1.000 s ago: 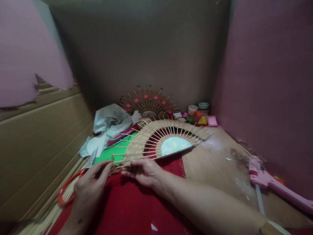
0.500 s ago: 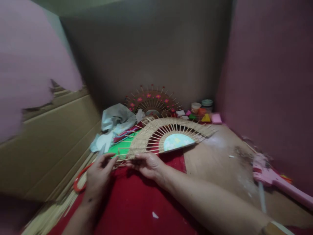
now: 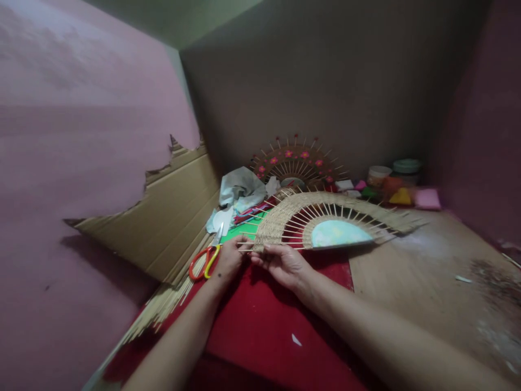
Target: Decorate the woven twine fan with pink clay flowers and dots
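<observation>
A woven hand fan [image 3: 272,214] with thin stick ribs and a pale blue half-round centre spreads out in front of me. Its near left corner is between my two hands. My left hand [image 3: 233,259] pinches the outer stick ends at that corner. Right beside it, my right hand [image 3: 285,265] is closed on the woven band's lower edge, thumb on top. Red-and-yellow-handled scissors [image 3: 199,264] lie just left of my left hand. Under the fan are a green sheet [image 3: 240,232] and a red surface [image 3: 260,326].
At the back stands a finished-looking fan with pink flowers [image 3: 304,156]. Tubs [image 3: 407,171] and coloured pieces [image 3: 401,196] sit back right. Cut cardboard [image 3: 163,233] leans on the left wall, above a bundle of thin sticks [image 3: 163,309]. A crumpled cloth [image 3: 242,187] lies behind the scissors.
The view has swung left, so things appear farther right. My left hand has come in from beside the fan to its corner, close against my right hand. The right hand keeps its hold.
</observation>
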### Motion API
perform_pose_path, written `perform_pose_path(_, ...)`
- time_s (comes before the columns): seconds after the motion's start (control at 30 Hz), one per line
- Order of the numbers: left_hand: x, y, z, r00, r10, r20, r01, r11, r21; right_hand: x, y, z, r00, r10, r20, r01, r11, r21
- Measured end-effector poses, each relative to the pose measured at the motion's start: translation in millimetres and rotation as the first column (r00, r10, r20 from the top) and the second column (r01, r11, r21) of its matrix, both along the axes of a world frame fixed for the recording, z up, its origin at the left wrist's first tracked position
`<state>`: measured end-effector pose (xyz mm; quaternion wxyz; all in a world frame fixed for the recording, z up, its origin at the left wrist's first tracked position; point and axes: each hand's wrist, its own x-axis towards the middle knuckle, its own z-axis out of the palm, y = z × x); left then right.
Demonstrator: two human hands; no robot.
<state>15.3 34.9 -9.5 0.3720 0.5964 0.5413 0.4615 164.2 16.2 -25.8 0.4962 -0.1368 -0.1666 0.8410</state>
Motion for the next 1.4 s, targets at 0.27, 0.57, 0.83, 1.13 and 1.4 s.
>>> perform_pose_path(0.27,9.8,13.8,-0.2,0.972,-0.186,0.142,0.205,0.969,-0.137,2.9,-1.5,4.5,1.000,0.021,0.012,-0.020,0.999,-0.049)
perform_pose_path(0.57,-14.0,18.8,17.7,0.979,-0.130,0.154,0.158,0.969,-0.191,2.2,-0.9,-1.0,0.999,-0.007,0.044,0.010,0.998,-0.064)
perform_pose_path(0.83,-31.0,5.7,31.4,0.941,-0.242,0.237,0.303,0.915,-0.268,3.0,0.1,-2.2,0.998,-0.004,0.070,0.009,0.997,-0.076)
perform_pose_path(1.13,-35.4,4.8,50.8,0.975,-0.143,0.172,0.157,0.985,-0.074,3.6,1.1,-4.5,0.998,0.024,0.057,-0.019,0.997,-0.074)
perform_pose_path(1.4,-25.3,25.2,53.1,0.992,-0.124,0.034,0.125,0.992,-0.011,5.1,-1.6,-1.2,0.997,0.056,0.047,-0.053,0.997,-0.053)
